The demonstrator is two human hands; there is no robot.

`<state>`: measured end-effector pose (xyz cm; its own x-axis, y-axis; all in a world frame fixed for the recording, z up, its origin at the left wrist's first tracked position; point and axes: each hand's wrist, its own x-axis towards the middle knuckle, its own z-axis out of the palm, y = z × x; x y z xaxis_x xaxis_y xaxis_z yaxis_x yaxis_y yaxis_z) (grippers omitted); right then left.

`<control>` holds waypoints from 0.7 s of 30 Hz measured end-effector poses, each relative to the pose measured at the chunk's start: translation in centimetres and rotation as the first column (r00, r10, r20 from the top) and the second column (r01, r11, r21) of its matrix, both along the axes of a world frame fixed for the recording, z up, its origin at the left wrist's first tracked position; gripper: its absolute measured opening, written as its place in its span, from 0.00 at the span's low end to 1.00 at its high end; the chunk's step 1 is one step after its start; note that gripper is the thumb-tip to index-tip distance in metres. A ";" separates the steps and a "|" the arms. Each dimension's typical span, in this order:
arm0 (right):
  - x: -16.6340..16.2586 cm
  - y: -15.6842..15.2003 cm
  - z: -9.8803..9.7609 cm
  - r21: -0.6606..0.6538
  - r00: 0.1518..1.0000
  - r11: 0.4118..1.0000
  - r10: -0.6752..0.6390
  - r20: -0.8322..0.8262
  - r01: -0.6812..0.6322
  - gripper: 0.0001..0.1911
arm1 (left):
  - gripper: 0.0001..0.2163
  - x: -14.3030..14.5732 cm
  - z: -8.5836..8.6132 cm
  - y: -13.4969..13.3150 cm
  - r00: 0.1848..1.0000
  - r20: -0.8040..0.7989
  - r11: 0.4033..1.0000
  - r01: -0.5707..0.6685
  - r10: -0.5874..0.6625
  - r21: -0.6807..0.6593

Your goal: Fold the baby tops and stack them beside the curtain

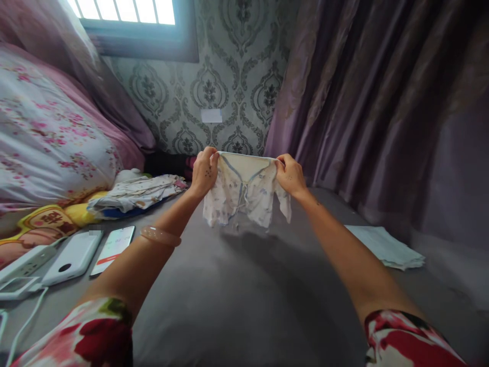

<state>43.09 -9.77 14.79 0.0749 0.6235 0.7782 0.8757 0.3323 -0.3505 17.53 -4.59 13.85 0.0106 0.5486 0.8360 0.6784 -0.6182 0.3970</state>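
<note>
Stretched between my two hands is a small white baby shirt (pixel 260 196) with a faint print, blue-grey edging at the neck and ties at the front. My left hand (pixel 205 172) pinches it at one upper corner, and my right hand (pixel 291 175) grips the opposite one. The shirt hangs down in the air above the grey bed sheet (pixel 244 300), and its shadow falls on the sheet. One sleeve dangles below my right hand. The fingertips on the far side of the cloth are partly hidden.
To the left lie a pile of clothes (pixel 141 191), a phone (pixel 112 250), a white power bank (pixel 72 257), a power strip (pixel 26 262) with cables, and a yellow cushion (pixel 46 221). Folded pale cloth (pixel 384 245) lies at right. Purple curtains (pixel 344 92) hang behind it.
</note>
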 end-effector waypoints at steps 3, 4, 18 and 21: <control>-0.5 -0.5 0.1 0.047 0.998 0.997 -0.054 -0.021 0.055 0.12 | 0.11 0.0 0.4 -0.7 1.000 0.014 0.996 -0.020 0.019 0.086; -0.6 -0.8 0.2 0.071 0.997 0.995 -0.075 -0.010 0.075 0.13 | 0.11 -0.2 0.5 -1.0 1.000 0.004 0.993 -0.025 0.025 0.119; -0.8 -11.5 2.5 0.284 0.915 0.959 -0.121 0.384 0.008 0.15 | 0.13 -8.8 3.4 -9.1 0.859 -0.423 0.872 -0.054 0.288 0.486; -1.2 -15.5 3.8 0.295 0.905 0.949 -0.026 0.425 -0.112 0.10 | 0.12 -10.2 5.0 -13.4 0.908 -0.375 0.886 0.007 0.189 0.464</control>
<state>41.84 -25.25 18.61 -0.3219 0.3455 0.8815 0.8992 0.4029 0.1705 7.35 -17.95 18.81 0.3644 0.1332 0.9217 0.7777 -0.5879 -0.2225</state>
